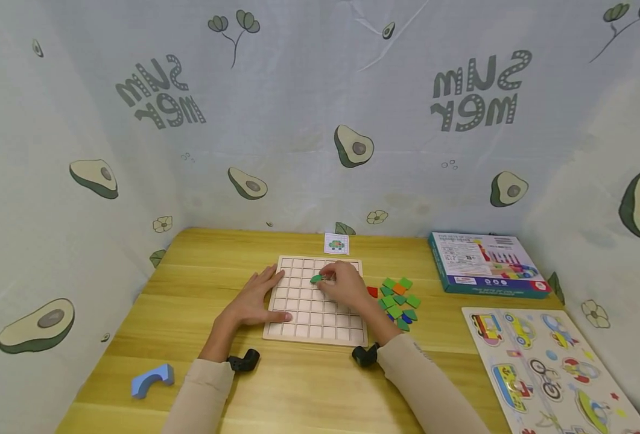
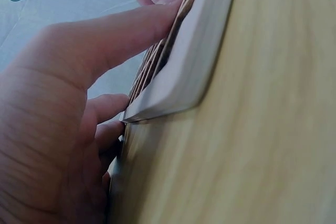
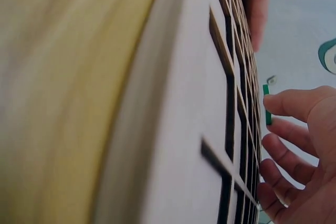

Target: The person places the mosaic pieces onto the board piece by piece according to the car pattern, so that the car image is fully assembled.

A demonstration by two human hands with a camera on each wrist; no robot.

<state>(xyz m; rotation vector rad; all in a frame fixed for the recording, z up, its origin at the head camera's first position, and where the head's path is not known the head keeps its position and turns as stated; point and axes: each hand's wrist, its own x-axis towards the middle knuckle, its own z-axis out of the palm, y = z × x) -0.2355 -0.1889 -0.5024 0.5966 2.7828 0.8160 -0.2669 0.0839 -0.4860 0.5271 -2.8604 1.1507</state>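
A square wooden grid board [image 1: 314, 331] lies on the table in front of me. Between thumb and forefinger, my right hand [image 1: 345, 286] pinches a small green tile [image 1: 316, 278] over the upper middle of the grid. The right wrist view shows this tile [image 3: 268, 105] edge-on, held just off the board. My left hand [image 1: 251, 299] rests spread at the board's left side, its thumb on the grid and its fingers along the edge. Beyond the board stands a small card [image 1: 336, 243] with a green turtle-like grid picture.
Right of the board lie loose tiles [image 1: 390, 301], mostly green, with some orange, red and blue. Farther right are a boxed toy set [image 1: 490, 265] and a vehicle picture puzzle [image 1: 553, 367]. A blue arch block [image 1: 152, 378] sits at the front left.
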